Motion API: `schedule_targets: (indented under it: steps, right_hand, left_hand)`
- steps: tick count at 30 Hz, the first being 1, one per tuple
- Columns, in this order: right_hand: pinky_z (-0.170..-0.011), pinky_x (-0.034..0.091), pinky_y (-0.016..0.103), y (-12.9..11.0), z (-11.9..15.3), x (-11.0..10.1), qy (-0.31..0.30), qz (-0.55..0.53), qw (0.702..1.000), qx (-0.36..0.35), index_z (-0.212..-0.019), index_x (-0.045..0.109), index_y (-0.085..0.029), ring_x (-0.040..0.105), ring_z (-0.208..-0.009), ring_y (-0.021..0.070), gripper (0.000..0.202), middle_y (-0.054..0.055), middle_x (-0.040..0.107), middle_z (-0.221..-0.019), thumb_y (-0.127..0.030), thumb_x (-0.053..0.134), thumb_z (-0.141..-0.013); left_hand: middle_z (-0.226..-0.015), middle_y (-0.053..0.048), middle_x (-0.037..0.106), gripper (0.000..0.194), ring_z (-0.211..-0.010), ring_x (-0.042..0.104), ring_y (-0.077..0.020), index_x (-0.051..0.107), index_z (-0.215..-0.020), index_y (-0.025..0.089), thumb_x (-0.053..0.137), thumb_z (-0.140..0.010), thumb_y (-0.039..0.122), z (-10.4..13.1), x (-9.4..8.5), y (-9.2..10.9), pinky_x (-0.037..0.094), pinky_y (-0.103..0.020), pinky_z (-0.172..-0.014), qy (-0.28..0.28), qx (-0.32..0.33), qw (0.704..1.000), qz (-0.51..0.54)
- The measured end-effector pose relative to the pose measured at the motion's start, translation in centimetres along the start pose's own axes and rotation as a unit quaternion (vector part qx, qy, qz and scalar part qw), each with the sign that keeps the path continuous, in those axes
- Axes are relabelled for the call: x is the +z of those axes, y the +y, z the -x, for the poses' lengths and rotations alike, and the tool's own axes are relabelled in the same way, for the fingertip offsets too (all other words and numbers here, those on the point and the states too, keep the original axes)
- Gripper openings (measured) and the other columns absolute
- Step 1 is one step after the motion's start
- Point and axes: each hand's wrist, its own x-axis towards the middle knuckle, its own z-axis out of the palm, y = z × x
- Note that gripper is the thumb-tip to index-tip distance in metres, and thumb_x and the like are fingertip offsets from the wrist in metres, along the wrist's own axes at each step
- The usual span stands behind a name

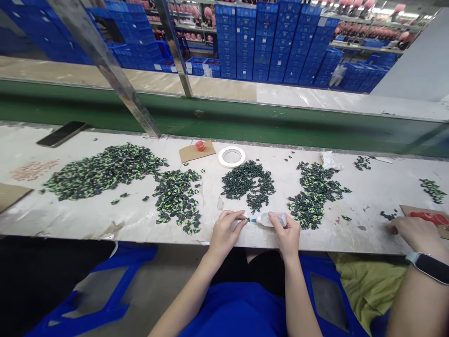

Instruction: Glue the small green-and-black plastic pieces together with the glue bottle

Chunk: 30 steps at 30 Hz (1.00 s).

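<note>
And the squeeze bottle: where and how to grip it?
Likely best: the squeeze bottle by its pale body, from the right, as the right hand does. It's held nearly level, blue nozzle pointing left at the dark piece in the left hand, so that end should stay free.

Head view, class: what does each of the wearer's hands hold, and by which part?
The right hand holds a bottle by its body, behind the blue tip; the left hand pinches a small dark piece, by which part cannot be told.
</note>
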Motion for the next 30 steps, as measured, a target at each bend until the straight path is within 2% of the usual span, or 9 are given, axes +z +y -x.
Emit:
schedule_targets:
  steps: [5, 10, 14, 16, 19, 21, 25, 30]
  right_hand:
    - [-0.046, 0.031, 0.023, 0.3, 0.0, -0.2, 0.015, -0.018, 1.0, 0.005, -0.05, 0.051, -0.018, 0.038, -0.049, 0.0103, 0.042, -0.004, 0.043, -0.048, -0.05, 0.067, -0.072]
    - [-0.054, 0.045, 0.028, 0.9, -0.1, -0.7, 0.104, -0.093, 0.99, 0.013, -0.077, 0.061, -0.017, 0.056, -0.059, 0.0166, 0.036, 0.002, 0.061, -0.068, -0.052, 0.067, -0.072]
    - [-0.071, 0.053, 0.035, 1.3, -0.7, -0.4, 0.149, -0.107, 0.983, 0.006, -0.085, 0.052, -0.02, 0.065, -0.076, 0.021, 0.042, 0.005, 0.066, -0.08, -0.042, 0.078, -0.06]
    - [-0.078, 0.053, 0.037, 1.4, -1.1, 0.0, 0.151, -0.112, 0.982, 0.0, -0.086, 0.048, -0.021, 0.067, -0.081, 0.0215, 0.047, 0.006, 0.067, -0.085, -0.037, 0.081, -0.055]
    - [-0.083, 0.053, 0.038, 1.3, -1.5, 0.5, 0.128, -0.111, 0.986, 0.0, -0.092, 0.046, -0.022, 0.068, -0.087, 0.0219, 0.051, 0.009, 0.069, -0.094, -0.034, 0.081, -0.056]
    - [-0.084, 0.052, 0.039, 1.2, -1.7, 0.6, 0.118, -0.086, 0.989, 0.001, -0.096, 0.048, -0.02, 0.068, -0.089, 0.0226, 0.053, 0.012, 0.069, -0.098, -0.037, 0.08, -0.058]
    - [-0.077, 0.054, 0.038, 1.2, -2.1, 0.8, 0.126, 0.016, 0.992, -0.009, -0.102, 0.053, -0.018, 0.067, -0.079, 0.0227, 0.058, 0.012, 0.07, -0.096, -0.045, 0.079, -0.058]
    - [-0.074, 0.054, 0.038, 1.5, -2.5, 1.1, 0.127, 0.124, 0.981, -0.076, -0.104, 0.057, -0.015, 0.067, -0.08, 0.0247, 0.053, 0.013, 0.07, -0.094, -0.049, 0.074, -0.066]
  left_hand:
    - [-0.085, -0.004, 0.074, 0.024, -0.087, 0.064, -0.021, 0.068, -0.106, 0.023, 0.064, -0.083, 0.02, 0.0, 0.1, -0.1, 0.056, -0.039, -0.081, 0.001, -0.004, 1.0, 0.002]
    - [-0.085, -0.004, 0.074, 0.02, -0.087, 0.064, -0.0216, 0.069, -0.102, 0.023, 0.064, -0.083, 0.02, -0.1, 0.0, -0.2, 0.056, -0.038, -0.08, -0.008, 0.003, 1.0, -0.001]
    - [-0.085, -0.004, 0.073, 0.017, -0.087, 0.063, -0.0218, 0.07, -0.098, 0.023, 0.064, -0.083, 0.021, -0.8, -0.3, -0.1, 0.054, -0.038, -0.079, -0.043, 0.002, 0.999, -0.021]
    - [-0.087, -0.005, 0.073, 0.015, -0.089, 0.062, -0.0225, 0.07, -0.097, 0.022, 0.063, -0.084, 0.022, -1.5, -0.5, 0.1, 0.053, -0.038, -0.08, -0.047, 0.003, 0.998, -0.045]
    - [-0.089, -0.005, 0.072, 0.013, -0.091, 0.061, -0.0237, 0.07, -0.094, 0.022, 0.06, -0.086, 0.021, -2.9, -0.4, 0.4, 0.052, -0.038, -0.081, -0.033, 0.016, 0.996, -0.086]
    - [-0.09, -0.005, 0.071, 0.012, -0.091, 0.059, -0.0242, 0.07, -0.09, 0.022, 0.06, -0.085, 0.019, -3.8, 0.0, 0.7, 0.051, -0.039, -0.081, -0.035, 0.026, 0.993, -0.108]
    - [-0.086, -0.006, 0.07, 0.012, -0.09, 0.056, -0.0255, 0.07, -0.082, 0.021, 0.061, -0.084, 0.014, -4.8, 0.8, 0.9, 0.05, -0.04, -0.079, -0.054, 0.029, 0.988, -0.14]
    - [-0.083, -0.007, 0.067, 0.017, -0.088, 0.054, -0.025, 0.067, -0.078, 0.02, 0.055, -0.086, 0.011, -4.9, 1.1, 0.9, 0.049, -0.039, -0.078, -0.052, 0.031, 0.988, -0.139]
